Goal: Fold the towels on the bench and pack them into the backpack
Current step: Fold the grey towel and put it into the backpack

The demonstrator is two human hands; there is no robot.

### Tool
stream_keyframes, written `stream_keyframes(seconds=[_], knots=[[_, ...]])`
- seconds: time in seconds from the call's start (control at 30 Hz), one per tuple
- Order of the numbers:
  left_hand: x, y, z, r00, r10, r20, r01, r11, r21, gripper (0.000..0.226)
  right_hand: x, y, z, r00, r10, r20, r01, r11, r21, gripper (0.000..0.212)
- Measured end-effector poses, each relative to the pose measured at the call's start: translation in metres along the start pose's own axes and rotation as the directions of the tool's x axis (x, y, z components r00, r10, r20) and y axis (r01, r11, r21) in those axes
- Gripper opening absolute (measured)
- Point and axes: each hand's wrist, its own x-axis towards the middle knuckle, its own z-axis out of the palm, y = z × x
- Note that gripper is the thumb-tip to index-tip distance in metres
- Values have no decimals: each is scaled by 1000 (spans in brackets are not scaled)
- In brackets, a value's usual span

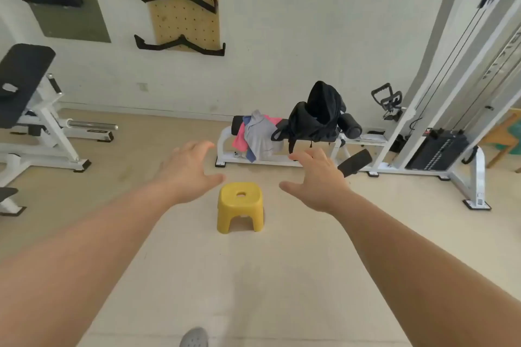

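Pale gym flooring runs up to a white wall, where the bench (267,161) stands on its white frame. Its left part carries the towels (259,135), a loose unfolded heap of grey, pink and blue hanging over the front edge. Just right of them, touching, the black backpack (315,118) sits upright on the same bench. My left hand (189,169) and right hand (318,177) reach forward, well short of the bench, fingers spread loosely, holding nothing. Between them, lower in view, a yellow stool (240,205) stands on the floor. Farther right is a weight stack (437,151), and a pegboard (183,0) hangs up left.
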Motion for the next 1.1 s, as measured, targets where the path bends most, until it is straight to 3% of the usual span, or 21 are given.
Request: stream_keyframes(seconds=[0.27, 0.5, 0.8, 1.1], knots=[[207, -68, 19, 996, -37, 79, 51, 980, -192, 70, 196, -8, 32, 991, 112, 70, -110, 993, -40, 72], [371, -98, 34, 987, 18, 157, 14, 979, -202, 71, 350, 1, 54, 973, 201, 115, -201, 980, -11, 71], [574, -89, 95, 973, -24, 231, 61, 986, -154, 68, 569, 86, 96, 971, 177, 162, -200, 970, 139, 72], [755, -62, 147, 947, -124, 296, 170, 976, -136, 64, 767, 178, 119, 934, 159, 320, -236, 948, 216, 67]])
